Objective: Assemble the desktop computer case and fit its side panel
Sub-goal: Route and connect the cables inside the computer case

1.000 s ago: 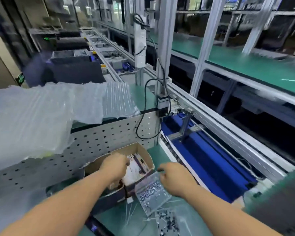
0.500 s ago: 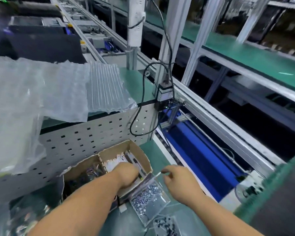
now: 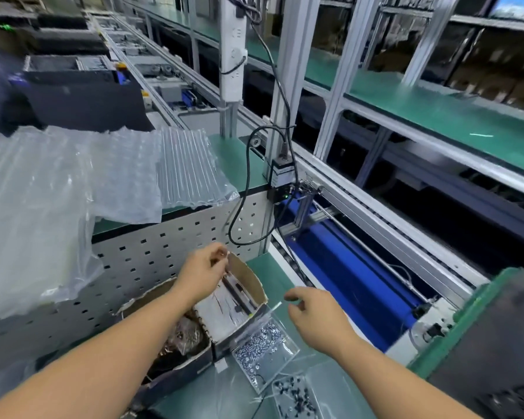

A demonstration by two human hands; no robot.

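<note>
My left hand [image 3: 204, 269] hovers over the open cardboard box [image 3: 248, 275], its fingertips pinched on what looks like a thin white cable tie. The box's right compartment holds white ties [image 3: 227, 306]. My right hand [image 3: 316, 317] hangs just right of the box with its fingers loosely apart and nothing in them. Below it lies a clear bag of silver screws [image 3: 262, 350], and a second bag of dark screws [image 3: 295, 397] lies nearer me. A black computer case [image 3: 82, 95] stands on the line at the upper left.
Air-cushion packing sheets [image 3: 73, 182] drape over the raised green bench and its perforated panel [image 3: 170, 246]. A blue conveyor belt [image 3: 354, 276] runs on the right behind aluminium rails. A dark green-edged slab [image 3: 496, 337] fills the lower right. A black cable [image 3: 245, 207] hangs from a post.
My left hand came up out of the box with its fingers pinched. My right hand let go of the screw bag's edge and moved right. My head rose and the view widened.
</note>
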